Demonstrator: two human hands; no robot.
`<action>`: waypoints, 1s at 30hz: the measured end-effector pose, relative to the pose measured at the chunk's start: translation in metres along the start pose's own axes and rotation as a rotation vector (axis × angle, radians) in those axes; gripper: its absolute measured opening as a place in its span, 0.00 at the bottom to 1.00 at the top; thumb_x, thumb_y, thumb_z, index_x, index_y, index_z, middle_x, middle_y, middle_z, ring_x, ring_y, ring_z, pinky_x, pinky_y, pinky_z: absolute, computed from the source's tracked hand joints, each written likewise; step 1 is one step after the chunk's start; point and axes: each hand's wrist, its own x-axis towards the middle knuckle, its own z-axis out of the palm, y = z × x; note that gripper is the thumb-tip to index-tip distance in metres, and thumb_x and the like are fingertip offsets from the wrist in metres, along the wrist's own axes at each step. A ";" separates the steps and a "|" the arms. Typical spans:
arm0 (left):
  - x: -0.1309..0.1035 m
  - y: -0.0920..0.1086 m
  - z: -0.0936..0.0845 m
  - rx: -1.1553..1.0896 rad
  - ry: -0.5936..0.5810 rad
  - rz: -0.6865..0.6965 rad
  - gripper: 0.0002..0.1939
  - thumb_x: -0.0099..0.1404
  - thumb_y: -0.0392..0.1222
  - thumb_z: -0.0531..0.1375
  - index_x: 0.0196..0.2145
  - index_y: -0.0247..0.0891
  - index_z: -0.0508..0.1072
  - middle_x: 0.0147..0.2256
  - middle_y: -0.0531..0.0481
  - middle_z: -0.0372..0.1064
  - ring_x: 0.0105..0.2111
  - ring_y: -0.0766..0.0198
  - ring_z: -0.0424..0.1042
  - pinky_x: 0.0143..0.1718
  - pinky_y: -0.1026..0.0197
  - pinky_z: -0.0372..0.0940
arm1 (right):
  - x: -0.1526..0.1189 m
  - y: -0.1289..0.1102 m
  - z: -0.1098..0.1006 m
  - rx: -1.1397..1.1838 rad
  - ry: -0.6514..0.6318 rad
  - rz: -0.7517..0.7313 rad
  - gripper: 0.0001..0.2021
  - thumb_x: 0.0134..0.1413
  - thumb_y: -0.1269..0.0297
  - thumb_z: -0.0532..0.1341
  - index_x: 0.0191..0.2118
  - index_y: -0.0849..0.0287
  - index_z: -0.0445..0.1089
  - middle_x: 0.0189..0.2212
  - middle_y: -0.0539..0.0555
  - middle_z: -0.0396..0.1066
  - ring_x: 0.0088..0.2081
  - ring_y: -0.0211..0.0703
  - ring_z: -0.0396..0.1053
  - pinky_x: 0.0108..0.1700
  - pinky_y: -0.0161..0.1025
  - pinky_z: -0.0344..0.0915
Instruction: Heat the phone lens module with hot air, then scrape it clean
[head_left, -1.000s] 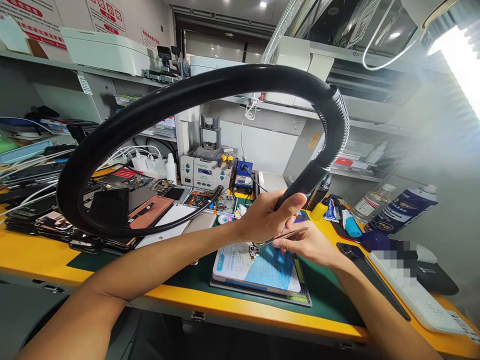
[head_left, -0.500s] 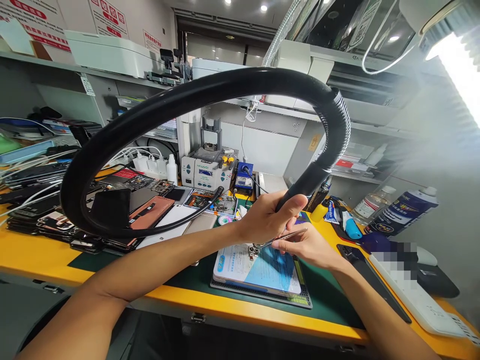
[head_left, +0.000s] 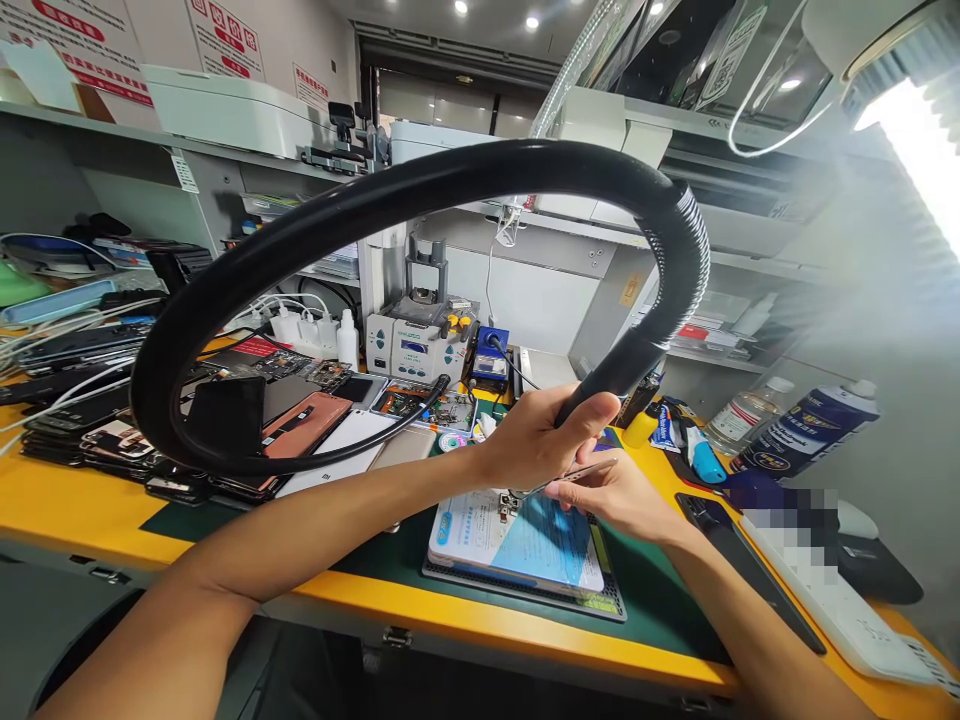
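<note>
My left hand (head_left: 529, 440) is wrapped round the black handle of a hot air gun (head_left: 611, 380), tilted with its lower end hidden behind my fingers. Its thick black hose (head_left: 405, 178) arches up and loops far to the left. Just below and to the right, my right hand (head_left: 611, 490) pinches a pair of thin metal tweezers (head_left: 600, 468) pointing left. At the tweezers' tips is a small metallic part (head_left: 510, 505), over a white and blue printed pad (head_left: 480, 545). Whether the tips grip it I cannot tell.
Stacked phones and phone parts (head_left: 112, 440) crowd the left, beside a hot air station (head_left: 412, 345). A blue spray can (head_left: 806, 430) and a clear bottle (head_left: 750, 415) stand right. A white power strip (head_left: 862, 620) lies by my right forearm. A lamp (head_left: 900, 120) hangs top right.
The whole view has shifted slightly, so things appear a little further right and lower. Both hands keep their grip and place over the pad.
</note>
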 end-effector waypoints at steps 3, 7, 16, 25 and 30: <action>-0.001 -0.002 -0.001 -0.006 -0.003 0.001 0.19 0.77 0.53 0.58 0.35 0.35 0.73 0.25 0.57 0.66 0.21 0.71 0.65 0.24 0.66 0.65 | -0.001 0.001 0.000 -0.014 0.006 -0.007 0.18 0.46 0.49 0.77 0.27 0.62 0.82 0.19 0.50 0.71 0.23 0.37 0.65 0.26 0.36 0.63; -0.002 -0.005 -0.003 -0.015 0.003 -0.003 0.18 0.76 0.53 0.59 0.36 0.34 0.74 0.26 0.57 0.67 0.21 0.71 0.65 0.25 0.65 0.66 | -0.002 0.002 -0.001 -0.040 0.008 -0.021 0.17 0.48 0.51 0.76 0.27 0.62 0.81 0.20 0.50 0.71 0.23 0.37 0.64 0.27 0.36 0.63; -0.005 -0.008 -0.002 -0.037 0.016 -0.072 0.15 0.75 0.50 0.61 0.47 0.34 0.75 0.38 0.49 0.75 0.31 0.66 0.75 0.32 0.60 0.74 | -0.001 0.006 -0.002 -0.021 -0.041 -0.075 0.13 0.53 0.55 0.74 0.30 0.62 0.83 0.24 0.53 0.77 0.26 0.39 0.68 0.30 0.38 0.65; -0.010 -0.011 -0.004 -0.085 0.142 -0.048 0.15 0.75 0.50 0.61 0.47 0.34 0.75 0.37 0.50 0.74 0.29 0.67 0.74 0.30 0.62 0.73 | 0.001 0.010 -0.002 0.013 -0.068 -0.119 0.13 0.53 0.56 0.73 0.37 0.62 0.86 0.27 0.55 0.81 0.27 0.42 0.72 0.30 0.38 0.68; -0.018 -0.010 -0.004 -0.111 0.249 -0.058 0.16 0.75 0.50 0.61 0.48 0.34 0.75 0.40 0.48 0.76 0.33 0.64 0.76 0.34 0.59 0.75 | 0.000 0.006 -0.004 -0.014 -0.097 -0.129 0.15 0.54 0.54 0.73 0.38 0.62 0.86 0.26 0.55 0.81 0.28 0.43 0.73 0.31 0.39 0.69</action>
